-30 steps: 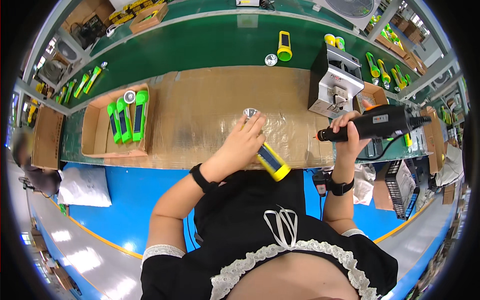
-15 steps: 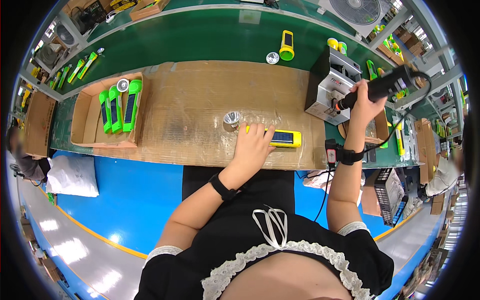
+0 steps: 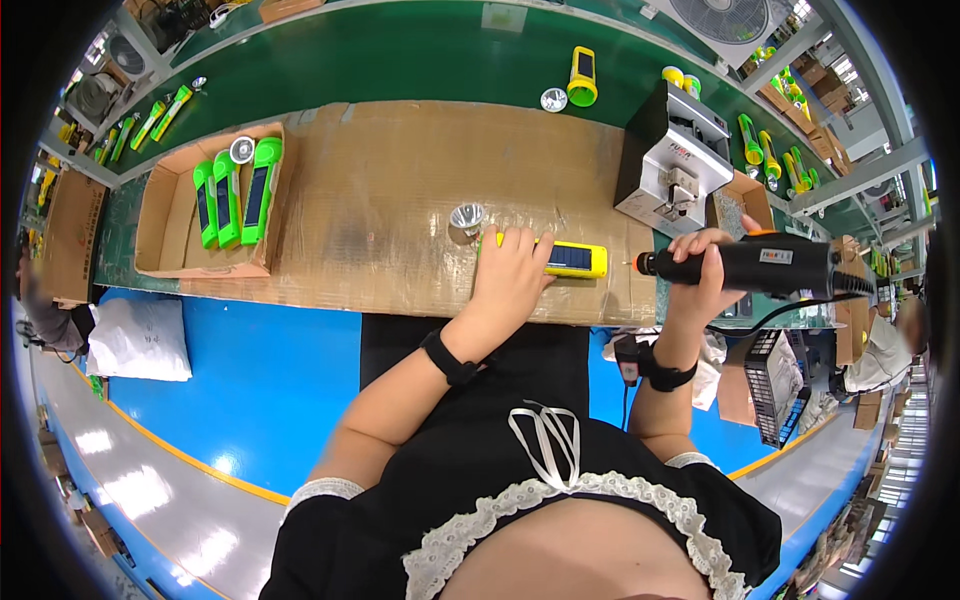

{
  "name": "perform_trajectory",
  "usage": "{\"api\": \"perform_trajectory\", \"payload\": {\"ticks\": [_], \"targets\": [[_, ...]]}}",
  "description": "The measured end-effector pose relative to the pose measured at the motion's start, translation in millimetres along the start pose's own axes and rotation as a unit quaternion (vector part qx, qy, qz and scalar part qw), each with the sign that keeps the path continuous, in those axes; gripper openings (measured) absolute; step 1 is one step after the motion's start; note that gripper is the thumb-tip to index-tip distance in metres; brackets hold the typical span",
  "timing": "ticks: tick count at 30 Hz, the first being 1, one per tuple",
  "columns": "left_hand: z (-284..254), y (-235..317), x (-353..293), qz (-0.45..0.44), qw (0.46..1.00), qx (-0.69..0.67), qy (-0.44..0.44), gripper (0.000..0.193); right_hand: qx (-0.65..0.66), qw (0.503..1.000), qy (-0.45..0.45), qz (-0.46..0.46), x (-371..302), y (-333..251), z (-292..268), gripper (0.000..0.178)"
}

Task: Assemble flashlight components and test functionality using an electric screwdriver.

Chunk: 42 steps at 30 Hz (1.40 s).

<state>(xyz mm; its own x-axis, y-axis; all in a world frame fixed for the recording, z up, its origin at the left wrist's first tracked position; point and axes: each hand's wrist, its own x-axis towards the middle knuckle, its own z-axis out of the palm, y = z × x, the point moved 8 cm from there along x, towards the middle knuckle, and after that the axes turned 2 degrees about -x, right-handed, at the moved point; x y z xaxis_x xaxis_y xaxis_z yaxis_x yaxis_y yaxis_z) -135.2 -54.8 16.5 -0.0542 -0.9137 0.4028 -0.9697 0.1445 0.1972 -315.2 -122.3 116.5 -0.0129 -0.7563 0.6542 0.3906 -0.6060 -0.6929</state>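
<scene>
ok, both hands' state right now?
Left hand: closed over the yellow tubular flashlight body.
Right hand: closed around the black cylindrical power screwdriver.

Cannot see much of the left part of the yellow flashlight (image 3: 580, 260) beneath the left hand (image 3: 508, 278), nor part of the black power screwdriver (image 3: 790, 270) behind the fingers of the right hand (image 3: 705, 272). Cannot make out the very tip of the thin bit (image 3: 631, 263). Cannot identify the specks (image 3: 561, 217) on the cardboard sheet (image 3: 400, 180), perhaps scraps or screws. Can see only the lower part of the white fan (image 3: 728, 22), cut off by the upper edge, and a blurred co-worker (image 3: 48, 325) at far left.
</scene>
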Motion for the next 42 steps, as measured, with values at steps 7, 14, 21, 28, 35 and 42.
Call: {"api": "perform_trajectory", "payload": {"ticks": [7, 14, 21, 28, 35, 42], "targets": [[-1, -2, -1, -0.002, 1.000, 0.002, 0.005, 0.056, 0.015, 1.000, 0.018, 0.008, -20, -2, 7, 0.054], [1, 5, -2, 0.000, 1.000, 0.005, 0.010, 0.058, -0.015, 1.000, 0.005, 0.015, -27, 5, 5, 0.054], [0, -3, 2, -0.005, 1.000, 0.012, -0.003, 0.057, -0.045, 0.999, -0.029, -0.008, -34, 22, 22, 0.046], [2, -4, -1, -0.008, 0.999, 0.033, -0.023, 0.057, -0.056, 0.997, 0.014, 0.044, -34, 36, 15, 0.046], [7, 11, -2, 0.000, 1.000, 0.018, -0.004, 0.054, -0.046, 0.997, -0.002, 0.067, -36, 35, 0, 0.052], [7, 4, 8, -0.034, 0.997, 0.021, -0.061, 0.057, -0.041, 0.997, 0.069, 0.002, 24, 8, -45, 0.027]]}}
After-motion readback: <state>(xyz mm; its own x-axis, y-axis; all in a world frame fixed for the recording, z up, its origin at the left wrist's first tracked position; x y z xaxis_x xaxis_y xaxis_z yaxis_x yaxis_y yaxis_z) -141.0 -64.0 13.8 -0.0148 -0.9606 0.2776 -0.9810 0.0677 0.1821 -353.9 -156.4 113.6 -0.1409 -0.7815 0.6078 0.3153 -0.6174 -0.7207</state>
